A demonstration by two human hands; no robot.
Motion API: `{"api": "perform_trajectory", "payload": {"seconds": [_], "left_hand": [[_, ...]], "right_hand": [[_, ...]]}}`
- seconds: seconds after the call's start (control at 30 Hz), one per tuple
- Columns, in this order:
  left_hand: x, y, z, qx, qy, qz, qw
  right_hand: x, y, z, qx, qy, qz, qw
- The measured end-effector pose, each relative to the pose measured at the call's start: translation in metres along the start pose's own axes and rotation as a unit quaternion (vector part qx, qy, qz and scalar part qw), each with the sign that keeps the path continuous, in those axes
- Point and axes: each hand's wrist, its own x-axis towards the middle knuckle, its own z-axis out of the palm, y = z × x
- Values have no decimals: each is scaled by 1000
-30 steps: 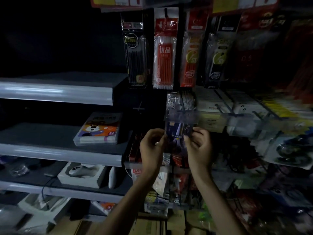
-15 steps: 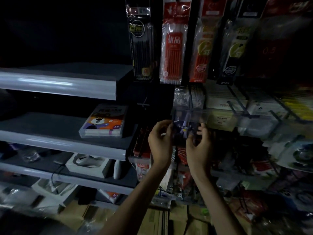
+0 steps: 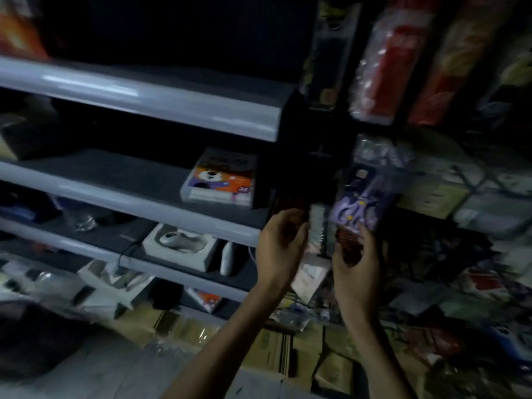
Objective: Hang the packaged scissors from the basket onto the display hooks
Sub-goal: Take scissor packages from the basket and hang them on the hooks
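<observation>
The frame is dim and blurred. The packaged scissors [image 3: 363, 198], a purple card with pale scissors under clear plastic, hangs tilted in front of the display hooks [image 3: 460, 175] at centre right. My right hand [image 3: 357, 264] grips the pack's lower edge from below. My left hand [image 3: 280, 246] is just left of it, with its fingers curled and apart beside a pale strip [image 3: 316, 226], and I see nothing in its grip. A small bare hook end [image 3: 320, 153] shows on the dark upright above my left hand. The basket is out of view.
Grey shelves [image 3: 144, 93] run along the left, holding a boxed item with a cartoon face [image 3: 221, 180] and a computer mouse in a white tray [image 3: 181, 243]. Hanging pen packs [image 3: 383, 61] fill the top right. Cardboard boxes [image 3: 288, 349] sit on the floor below.
The view has swung and tilted. The scissors pack now sits higher and to the right, held by my right hand alone. My left hand has come off it.
</observation>
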Motion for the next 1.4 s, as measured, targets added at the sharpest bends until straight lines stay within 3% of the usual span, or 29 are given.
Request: {"api": "perform_trajectory", "payload": {"seconds": [0.17, 0.27, 0.47, 0.6, 0.8, 1.1, 1.3, 1.4], "left_hand": [[-79, -37, -172, 134, 41, 0, 990], [-136, -61, -300, 225, 95, -29, 969], [-298, -85, -535, 347, 265, -170, 884], [-416, -86, -642, 376, 370, -247, 813], [-546, -97, -731, 381, 511, -362, 680], [-640, -160, -810, 395, 542, -551, 497], [-687, -202, -851, 405, 526, -618, 421], [-711, -222, -863, 405, 508, -635, 418]], "right_hand": [[-103, -76, 65, -2, -148, -32, 988], [-185, -152, 120, 35, -270, -98, 957], [-375, -286, 217, 108, -490, -206, 840], [-500, -366, 252, 129, -619, -258, 730], [-659, -458, 285, 162, -727, -374, 552], [-881, -531, 364, 106, -818, -492, 278], [-1042, -511, 410, -42, -838, -518, 163], [-1108, -483, 430, -118, -824, -533, 151]]}}
